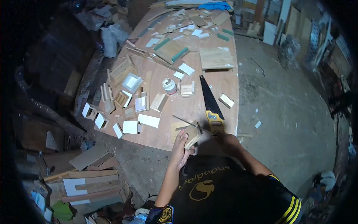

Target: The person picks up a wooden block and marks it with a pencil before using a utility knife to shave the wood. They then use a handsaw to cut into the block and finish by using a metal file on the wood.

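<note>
My left hand [180, 150] is closed around a small wooden block [192, 139] of layered plywood at the table's near edge. Across the top of that block lies a thin, dark, file-like tool [185, 121], pointing up and left. Its other end runs toward my right hand [225, 138], which is closed; its fingers are partly hidden and blurred. Just beyond my right hand rests a handsaw [210, 98] with a black blade and a yellow handle. Beneath the held block, a flat pale wood piece [175, 130] shows on the table.
On the wooden table [186, 108] stand a white glue jar [169, 86], a small block [226, 100] and a wooden board [216, 59]. Several small wooden pieces crowd its left side, and offcuts cover the far end. Stacked boards [93, 183] lie on the floor at left.
</note>
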`<state>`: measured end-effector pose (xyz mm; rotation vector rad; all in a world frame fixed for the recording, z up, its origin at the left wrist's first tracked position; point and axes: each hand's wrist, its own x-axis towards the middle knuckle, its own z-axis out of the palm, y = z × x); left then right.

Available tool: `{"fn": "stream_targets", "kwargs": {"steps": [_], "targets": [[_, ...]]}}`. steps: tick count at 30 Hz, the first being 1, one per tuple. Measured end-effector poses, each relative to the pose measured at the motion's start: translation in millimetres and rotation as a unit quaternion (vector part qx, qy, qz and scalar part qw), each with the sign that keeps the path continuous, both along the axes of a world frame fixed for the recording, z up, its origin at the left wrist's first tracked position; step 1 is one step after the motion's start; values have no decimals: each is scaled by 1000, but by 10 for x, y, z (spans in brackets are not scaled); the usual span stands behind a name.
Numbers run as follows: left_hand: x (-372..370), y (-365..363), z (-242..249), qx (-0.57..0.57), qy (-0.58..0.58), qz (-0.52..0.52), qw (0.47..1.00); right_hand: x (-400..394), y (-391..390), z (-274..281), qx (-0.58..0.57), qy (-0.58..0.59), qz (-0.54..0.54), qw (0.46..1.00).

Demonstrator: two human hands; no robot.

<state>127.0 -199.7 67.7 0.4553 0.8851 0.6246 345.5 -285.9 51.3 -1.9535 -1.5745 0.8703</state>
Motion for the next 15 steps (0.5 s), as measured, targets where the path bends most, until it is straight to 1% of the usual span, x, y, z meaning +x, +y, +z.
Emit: {"fn": "stream_targets", "kwargs": {"steps": [1,2,4,5,6,7,8,9,10,11,12,13,14,15], "targets": [[103,-3,-85,-16,-8,-7,1000,-4,-136,-174,38,37,-27,998],[172,9,-228,-21,-5,-20,1000,9,-255,-333,33,39,-41,998],[313,25,-478,4,11,-144,990,17,-475,-524,8,10,-74,997],[409,-12,-554,23,46,-182,982,16,-583,-567,4,12,-93,996],[498,-30,-636,19,47,-203,978,7,-680,-572,-55,30,-141,988],[595,-43,-713,99,92,-299,945,4,-784,-578,-113,51,-189,974],[698,-59,-788,182,130,-390,893,18,-889,-637,-115,54,-211,969],[827,-114,-795,263,180,-410,855,29,-1006,-738,-98,58,-237,965],[912,-144,-887,261,173,-434,845,23,-1133,-780,-83,61,-264,959],[983,-163,-1033,406,208,-428,780,16,-1254,-816,-89,64,-289,951],[1072,-208,-1129,543,230,-409,696,22,-1332,-821,-96,26,-272,957],[1201,-275,-1038,551,305,-429,648,25,-1402,-824,-104,-12,-254,961],[1325,-330,-969,554,291,-448,639,8,-1455,-824,-110,-8,-277,954],[1430,-373,-914,566,349,-497,558,-23,-1482,-828,-114,2,-322,940]]}}
